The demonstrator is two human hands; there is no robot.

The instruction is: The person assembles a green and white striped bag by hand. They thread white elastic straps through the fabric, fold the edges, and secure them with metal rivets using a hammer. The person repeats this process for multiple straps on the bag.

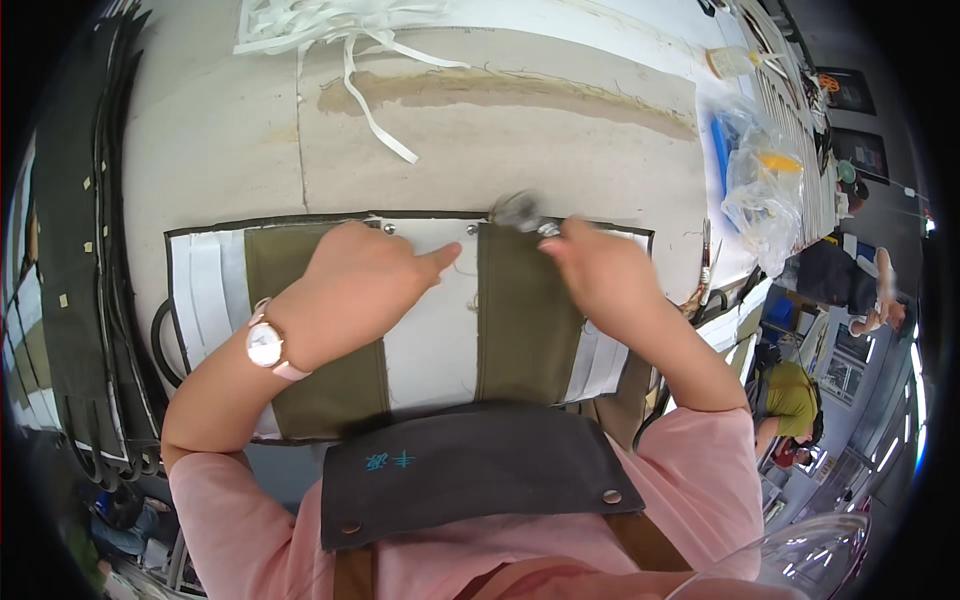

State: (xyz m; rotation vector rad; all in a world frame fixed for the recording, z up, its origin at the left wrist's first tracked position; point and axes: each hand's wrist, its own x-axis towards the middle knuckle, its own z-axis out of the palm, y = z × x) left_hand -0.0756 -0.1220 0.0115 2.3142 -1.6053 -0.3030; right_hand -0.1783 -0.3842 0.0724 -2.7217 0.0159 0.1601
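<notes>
A flat sewn piece (432,330) of white and olive-green fabric with dark edging lies in front of me on the table. Two small silvery metal studs (472,230) sit near its far edge, on the white middle strip. My left hand (372,278) rests over the left olive panel (335,400); its index finger stretches right toward the studs, and the other fingers are mostly hidden. My right hand (610,272) is closed on a shiny metal tool with a rounded head (520,211), smeared by motion above the far edge of the right olive panel (525,320).
White ribbons (350,30) lie at the far left of the table (220,130). Clear plastic bags (765,190) and a small bottle (730,62) stand at the right. Dark strapped pieces (85,250) hang along the left. Other people (790,400) are farther off at the right.
</notes>
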